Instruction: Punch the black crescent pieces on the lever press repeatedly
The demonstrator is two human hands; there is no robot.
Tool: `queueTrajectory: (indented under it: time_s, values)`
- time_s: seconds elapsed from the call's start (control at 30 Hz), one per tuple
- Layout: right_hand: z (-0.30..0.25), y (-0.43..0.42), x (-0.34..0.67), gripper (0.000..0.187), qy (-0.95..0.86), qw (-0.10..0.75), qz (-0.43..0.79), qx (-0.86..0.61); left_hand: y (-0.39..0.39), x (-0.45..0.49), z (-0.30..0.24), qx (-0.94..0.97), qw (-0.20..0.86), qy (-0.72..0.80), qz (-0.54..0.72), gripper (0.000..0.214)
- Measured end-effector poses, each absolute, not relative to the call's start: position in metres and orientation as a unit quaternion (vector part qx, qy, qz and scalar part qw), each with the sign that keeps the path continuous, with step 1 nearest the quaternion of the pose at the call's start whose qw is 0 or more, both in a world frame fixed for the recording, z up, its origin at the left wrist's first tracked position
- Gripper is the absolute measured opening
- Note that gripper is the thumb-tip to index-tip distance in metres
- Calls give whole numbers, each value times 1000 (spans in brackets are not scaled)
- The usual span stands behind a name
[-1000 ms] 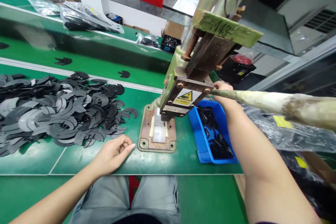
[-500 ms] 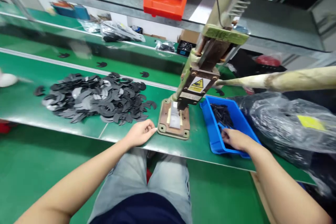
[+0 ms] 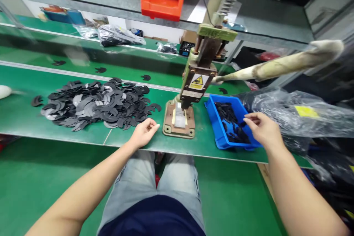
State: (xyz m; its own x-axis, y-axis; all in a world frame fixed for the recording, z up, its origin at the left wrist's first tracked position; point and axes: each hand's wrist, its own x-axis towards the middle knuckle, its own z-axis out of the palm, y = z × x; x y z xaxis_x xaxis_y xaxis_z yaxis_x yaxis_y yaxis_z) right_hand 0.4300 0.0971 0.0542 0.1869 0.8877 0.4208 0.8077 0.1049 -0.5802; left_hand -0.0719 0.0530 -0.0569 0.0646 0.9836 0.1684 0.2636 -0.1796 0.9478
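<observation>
My left hand (image 3: 144, 132) rests at the green table's front edge, between a pile of dark grey curved flat pieces (image 3: 96, 105) and the hand press (image 3: 193, 81). Its fingers are curled, and whatever they may hold is hidden. A metal block sits on the base plate (image 3: 168, 131) under the press head. Over the right side of a blue bin (image 3: 221, 138) is my right hand (image 3: 262, 127), its fingers closed in a pinch. Something dark shows at the fingertips, but I cannot tell it from the small black parts (image 3: 235, 129) in the bin.
The press lever (image 3: 276, 66) juts out to the right above the bin. Plastic-wrapped bundles (image 3: 295, 114) lie beside the bin. An orange-red bin (image 3: 163, 3) hangs at the shelf edge overhead. Several dark pieces (image 3: 145, 77) lie spaced along the green strip behind.
My right hand has risen out of the blue bin to above its right side. My left hand has moved slightly away from the press base. The view has shifted a little.
</observation>
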Motion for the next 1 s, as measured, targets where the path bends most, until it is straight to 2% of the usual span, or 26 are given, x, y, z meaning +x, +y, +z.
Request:
queueTrajectory:
  time_s: [0.13, 0.23, 0.4, 0.57, 0.7, 0.83, 0.9, 1.0]
  values:
    - [44, 85, 406, 37, -586, 438, 67, -679, 44, -46, -29, 660, 327, 476, 481, 23]
    - [31, 85, 390, 32, -573, 443, 82, -684, 38, -22, -7, 723, 292, 422, 463, 18]
    - [25, 87, 399, 24, -546, 445, 138, -697, 36, -1, 2, 746, 314, 402, 427, 19]
    - [32, 77, 399, 38, -472, 545, 201, -663, 35, 11, 0, 719, 349, 407, 443, 20]
    - [32, 55, 350, 41, -443, 606, 296, -590, 37, 34, 11, 716, 359, 359, 480, 16]
    - [23, 28, 279, 37, -443, 603, 405, -525, 39, 48, 19, 774, 314, 271, 478, 41]
    - [17, 17, 248, 36, -442, 592, 453, -499, 37, 46, 19, 792, 302, 247, 470, 33]
    - [6, 6, 219, 33, -439, 576, 506, -469, 30, 35, 15, 771, 306, 292, 477, 21]
